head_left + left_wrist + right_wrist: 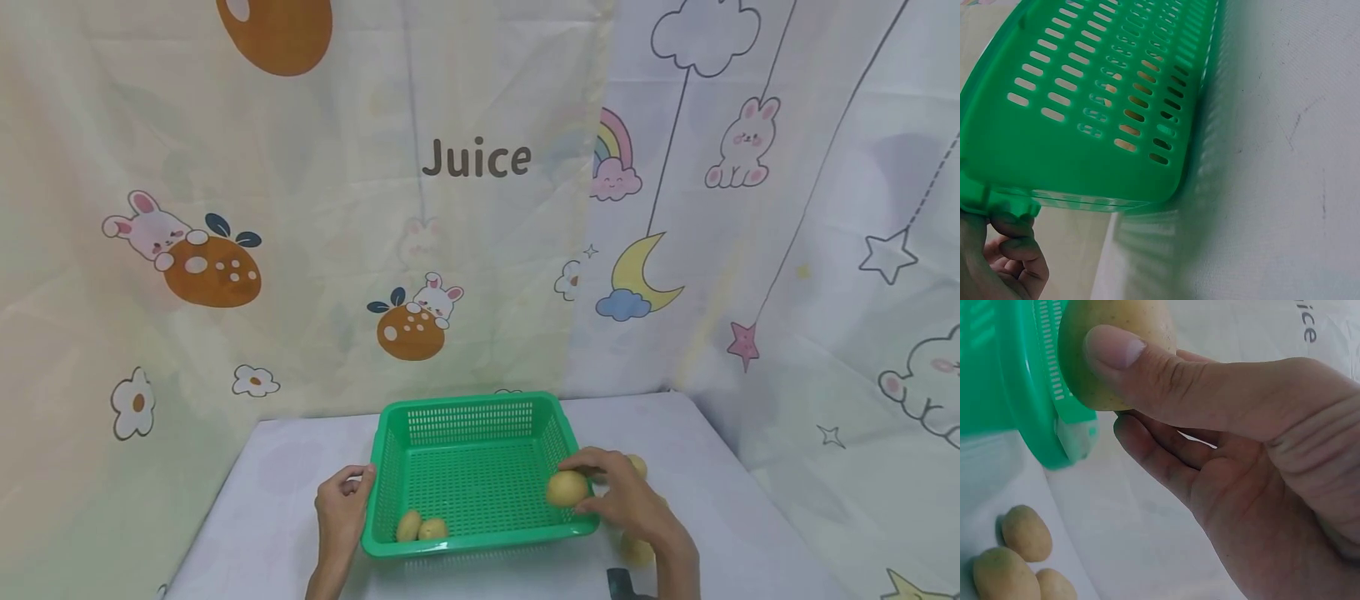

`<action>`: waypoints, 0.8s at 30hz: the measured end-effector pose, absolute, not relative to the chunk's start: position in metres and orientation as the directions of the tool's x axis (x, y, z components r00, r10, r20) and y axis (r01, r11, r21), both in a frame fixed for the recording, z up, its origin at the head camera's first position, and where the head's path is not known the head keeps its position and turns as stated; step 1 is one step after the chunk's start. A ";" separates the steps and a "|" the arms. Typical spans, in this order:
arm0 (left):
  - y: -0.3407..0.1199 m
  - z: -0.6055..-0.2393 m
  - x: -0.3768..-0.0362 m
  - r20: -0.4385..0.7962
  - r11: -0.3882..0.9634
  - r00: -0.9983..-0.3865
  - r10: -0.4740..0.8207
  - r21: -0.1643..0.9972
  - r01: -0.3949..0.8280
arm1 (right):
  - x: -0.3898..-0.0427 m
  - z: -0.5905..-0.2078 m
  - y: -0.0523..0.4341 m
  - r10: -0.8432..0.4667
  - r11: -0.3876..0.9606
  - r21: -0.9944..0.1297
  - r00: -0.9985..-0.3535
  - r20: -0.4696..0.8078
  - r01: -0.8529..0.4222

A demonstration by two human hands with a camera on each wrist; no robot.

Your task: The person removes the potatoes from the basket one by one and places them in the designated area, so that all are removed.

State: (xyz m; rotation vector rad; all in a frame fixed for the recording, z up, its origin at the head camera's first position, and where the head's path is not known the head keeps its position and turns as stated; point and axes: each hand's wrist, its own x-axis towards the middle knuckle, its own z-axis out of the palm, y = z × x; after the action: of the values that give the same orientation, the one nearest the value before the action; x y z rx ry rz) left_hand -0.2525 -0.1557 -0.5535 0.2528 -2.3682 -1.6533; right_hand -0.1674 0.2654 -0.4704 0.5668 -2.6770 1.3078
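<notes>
A green plastic basket [472,475] with slotted walls sits on the table. Two potatoes [421,527] lie inside it at the near left corner. My left hand [343,508] pinches the basket's left rim; in the left wrist view its thumb and curled fingers [1019,250] grip the edge. Over the basket's right side, my right hand [626,496] holds a potato [567,489] between thumb and fingers. The right wrist view shows that same potato [1116,347] close up beside the basket wall.
Several loose potatoes [1007,575] lie on the table to the right of the basket, partly hidden by my right arm in the head view. A dark object [620,583] shows at my right wrist. A printed curtain [480,250] hangs behind the white-covered table [288,467].
</notes>
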 end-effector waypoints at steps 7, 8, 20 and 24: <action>-0.156 -0.555 -0.253 0.105 0.350 -0.953 -0.285 0.937 -0.002 | -0.161 -0.470 0.281 -0.283 0.543 -0.716 -0.898 0.336 -0.439; -0.156 -0.555 -0.253 0.105 0.353 -0.953 -0.286 0.936 -0.002 | -0.160 -0.471 0.283 -0.284 0.542 -0.712 -0.895 0.345 -0.447; -0.155 -0.554 -0.254 0.095 0.360 -0.953 -0.287 0.933 -0.015 | -0.150 -0.477 0.304 -0.250 0.545 -0.688 -0.876 0.412 -0.479; -0.156 -0.554 -0.254 0.096 0.369 -0.954 -0.286 0.929 -0.017 | -0.148 -0.480 0.310 -0.229 0.553 -0.687 -0.879 0.419 -0.471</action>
State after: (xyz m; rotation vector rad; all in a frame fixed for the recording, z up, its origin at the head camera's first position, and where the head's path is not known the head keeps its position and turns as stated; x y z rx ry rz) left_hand -0.2536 -0.1555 -0.5541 0.2702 -2.3901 -1.6177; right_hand -0.1483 0.3096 -0.4804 0.5811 -2.5106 1.2338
